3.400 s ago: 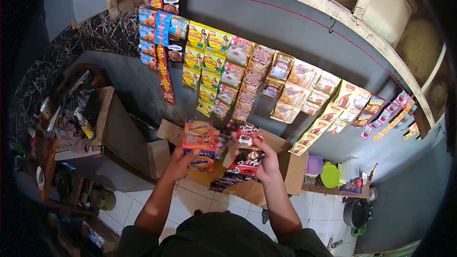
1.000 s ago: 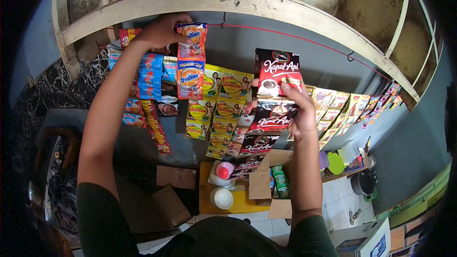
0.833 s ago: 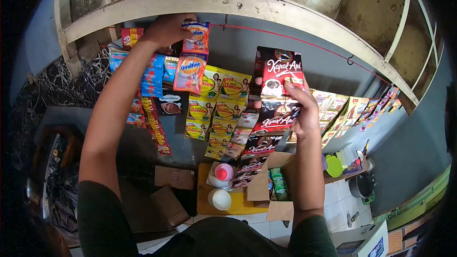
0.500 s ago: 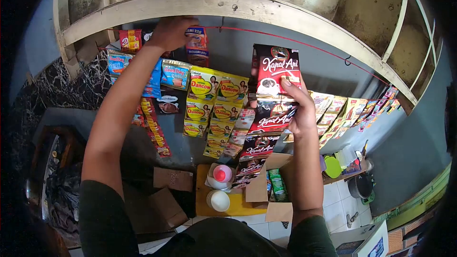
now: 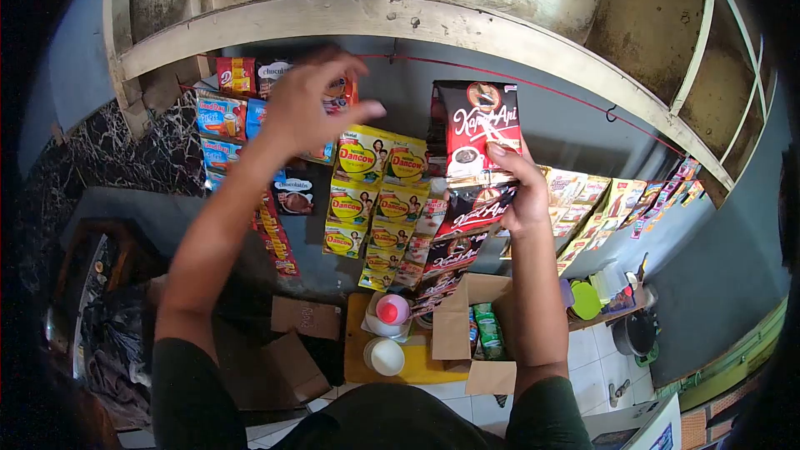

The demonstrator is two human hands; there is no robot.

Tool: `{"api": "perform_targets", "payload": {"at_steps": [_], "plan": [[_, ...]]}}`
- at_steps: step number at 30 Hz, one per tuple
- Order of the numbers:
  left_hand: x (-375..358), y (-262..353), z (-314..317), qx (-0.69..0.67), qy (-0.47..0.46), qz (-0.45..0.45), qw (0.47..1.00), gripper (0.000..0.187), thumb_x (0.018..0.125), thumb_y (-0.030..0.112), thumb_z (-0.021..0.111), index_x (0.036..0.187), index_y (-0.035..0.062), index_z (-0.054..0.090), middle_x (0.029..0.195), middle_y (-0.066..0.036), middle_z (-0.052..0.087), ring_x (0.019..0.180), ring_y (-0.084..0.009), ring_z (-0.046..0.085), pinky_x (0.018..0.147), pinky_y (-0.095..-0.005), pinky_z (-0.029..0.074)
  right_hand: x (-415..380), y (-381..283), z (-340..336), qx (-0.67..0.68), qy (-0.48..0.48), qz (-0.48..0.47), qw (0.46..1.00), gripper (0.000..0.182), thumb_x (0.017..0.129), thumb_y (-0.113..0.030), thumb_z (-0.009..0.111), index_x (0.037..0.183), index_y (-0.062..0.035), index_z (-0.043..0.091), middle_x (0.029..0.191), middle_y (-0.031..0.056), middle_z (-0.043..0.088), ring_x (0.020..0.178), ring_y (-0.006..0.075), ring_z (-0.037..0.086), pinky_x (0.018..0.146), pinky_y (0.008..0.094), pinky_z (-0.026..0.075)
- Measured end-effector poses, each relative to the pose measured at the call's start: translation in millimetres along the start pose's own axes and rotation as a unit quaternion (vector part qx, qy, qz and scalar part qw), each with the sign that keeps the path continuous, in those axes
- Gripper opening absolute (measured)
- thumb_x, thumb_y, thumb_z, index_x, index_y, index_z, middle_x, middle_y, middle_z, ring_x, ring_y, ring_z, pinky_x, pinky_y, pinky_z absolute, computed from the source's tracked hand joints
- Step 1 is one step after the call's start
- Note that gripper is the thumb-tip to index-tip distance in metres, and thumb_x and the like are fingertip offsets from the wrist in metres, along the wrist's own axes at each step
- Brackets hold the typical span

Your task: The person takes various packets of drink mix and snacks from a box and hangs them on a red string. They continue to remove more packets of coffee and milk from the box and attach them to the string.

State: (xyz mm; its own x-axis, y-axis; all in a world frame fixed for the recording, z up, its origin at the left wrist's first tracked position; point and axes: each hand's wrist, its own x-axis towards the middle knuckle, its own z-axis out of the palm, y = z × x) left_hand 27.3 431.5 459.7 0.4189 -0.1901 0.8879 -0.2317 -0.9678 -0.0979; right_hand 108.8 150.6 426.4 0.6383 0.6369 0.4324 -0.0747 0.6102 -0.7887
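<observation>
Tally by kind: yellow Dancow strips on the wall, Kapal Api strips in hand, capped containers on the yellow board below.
Dancow strips: 2
Kapal Api strip, gripped by the right hand: 1
Capped containers on the yellow board, one pink-capped, one white-lidded: 2
Total: 5

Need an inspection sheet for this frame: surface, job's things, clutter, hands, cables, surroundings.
Surface: grey wall under a pale beam; tiled floor below.
Job's things: Kapal Api sachet strip held up against the wall, its tail trailing down toward the open carton.
Clutter: hanging Dancow sachets, more sachet strips to the right, two bottles on a yellow board.
Hands: left hand open, fingers spread, in front of the upper sachets, holding nothing; right hand gripping the strip.
Cables: red string along the wall, with hooks.
Surroundings: cardboard boxes on the floor; green lid and containers at right.
</observation>
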Motion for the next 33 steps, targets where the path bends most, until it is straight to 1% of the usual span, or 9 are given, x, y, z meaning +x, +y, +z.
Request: {"api": "perform_targets", "payload": {"at_steps": [4, 6, 9, 13, 15, 17, 22, 29, 33], "plan": [[3.5, 64.5, 6.5, -0.174, -0.177, -0.132, 0.96, 0.044, 0.08, 0.038, 0.072, 0.11, 0.0078, 0.062, 0.078, -0.009, 0.067, 0.069, -0.0239, 0.068, 0.065, -0.0354, 0.053, 4.9, 8.5, 0.4, 0.014, -0.028, 0.027, 0.999, 0.068, 0.077, -0.007, 0.063, 0.14, -0.0022, 0.037, 0.119, 0.0128, 0.06, 0.103, 0.0219, 0.062, 0.089, 0.0347, 0.05], [12.6, 67.5, 21.1, -0.352, -0.254, -0.286, 0.854, 0.026, 0.086, 0.024, 0.068, 0.104, 0.0053, 0.065, 0.069, -0.007, 0.065, 0.06, -0.0151, 0.066, 0.053, -0.0285, 0.051, 5.0, 7.8, 0.2, 0.014, -0.032, 0.027, 0.999, 0.069, 0.077, -0.008, 0.063, 0.141, -0.0017, 0.037, 0.121, 0.0124, 0.059, 0.105, 0.0213, 0.061, 0.091, 0.0339, 0.049], [19.1, 54.2, 32.7, -0.465, -0.14, -0.31, 0.818, 0.021, 0.09, 0.013, 0.061, 0.11, 0.006, 0.065, 0.07, -0.006, 0.066, 0.059, -0.0098, 0.064, 0.049, -0.0238, 0.048, 0.5, 7.4, -6.2, -0.002, -0.022, 0.012, 1.0, 0.07, 0.077, -0.008, 0.063, 0.141, -0.0011, 0.036, 0.123, 0.0124, 0.059, 0.107, 0.0212, 0.06, 0.093, 0.0345, 0.047], [33.9, 49.1, 37.9, -0.32, -0.034, -0.185, 0.929, 0.034, 0.094, 0.009, 0.053, 0.127, 0.0089, 0.059, 0.085, -0.009, 0.07, 0.079, -0.0134, 0.068, 0.065, -0.0234, 0.054, -7.9, 0.6, -24.5, 0.022, -0.076, -0.004, 0.997, 0.07, 0.077, -0.006, 0.061, 0.141, 0.0019, 0.034, 0.122, 0.0146, 0.059, 0.105, 0.0224, 0.061, 0.092, 0.0353, 0.049], [41.5, 56.2, 35.5, -0.328, -0.016, -0.21, 0.921, 0.03, 0.092, 0.012, 0.057, 0.121, 0.0089, 0.063, 0.087, -0.012, 0.071, 0.088, -0.0174, 0.069, 0.071, -0.0265, 0.054, -9.8, 0.1, -32.8, 0.027, -0.078, -0.003, 0.997, 0.07, 0.077, -0.005, 0.062, 0.14, 0.0031, 0.034, 0.122, 0.0154, 0.059, 0.104, 0.0225, 0.062, 0.091, 0.035, 0.049], [46.9, 61.1, 35.6, -0.139, 0.088, -0.137, 0.977, 0.025, 0.088, 0.015, 0.062, 0.111, 0.0064, 0.068, 0.091, -0.014, 0.071, 0.087, -0.0234, 0.07, 0.074, -0.0312, 0.053, -10.6, 1.0, -37.3, -0.012, -0.033, -0.015, 0.999, 0.069, 0.077, -0.005, 0.064, 0.14, 0.0027, 0.037, 0.122, 0.0153, 0.059, 0.105, 0.0218, 0.062, 0.092, 0.0348, 0.049], [58.4, 35.8, 58.3, -0.061, 0.213, -0.019, 0.975, 0.016, 0.082, 0.02, 0.069, 0.093, 0.0086, 0.072, 0.089, -0.015, 0.069, 0.082, -0.0346, 0.066, 0.072, -0.0417, 0.053, -1.7, -3.4, -35.7, -0.093, 0.012, 0.008, 0.996, 0.064, 0.077, -0.006, 0.067, 0.137, -0.0011, 0.045, 0.12, 0.0095, 0.061, 0.105, 0.0154, 0.059, 0.092, 0.0295, 0.045], [55.1, 22.1, 76.4, -0.075, 0.237, 0.003, 0.969, 0.015, 0.083, 0.02, 0.067, 0.096, 0.0141, 0.071, 0.088, -0.013, 0.069, 0.078, -0.0347, 0.066, 0.07, -0.0467, 0.053, 9.4, 7.2, -54.2, -0.098, 0.025, 0.013, 0.995, 0.061, 0.079, -0.006, 0.066, 0.137, -0.0013, 0.045, 0.119, 0.0089, 0.062, 0.104, 0.0161, 0.06, 0.092, 0.03, 0.046], [57.8, 27.5, 77.5, 0.1, 0.087, -0.087, 0.987, 0.019, 0.086, 0.023, 0.063, 0.102, 0.015, 0.068, 0.091, -0.013, 0.069, 0.079, -0.036, 0.066, 0.069, -0.0462, 0.053, 23.1, 10.4, -54.0, -0.073, 0.033, 0.017, 0.997, 0.054, 0.083, -0.009, 0.065, 0.133, -0.0005, 0.047, 0.114, 0.0099, 0.063, 0.098, 0.0154, 0.062, 0.087, 0.0305, 0.049]]}}
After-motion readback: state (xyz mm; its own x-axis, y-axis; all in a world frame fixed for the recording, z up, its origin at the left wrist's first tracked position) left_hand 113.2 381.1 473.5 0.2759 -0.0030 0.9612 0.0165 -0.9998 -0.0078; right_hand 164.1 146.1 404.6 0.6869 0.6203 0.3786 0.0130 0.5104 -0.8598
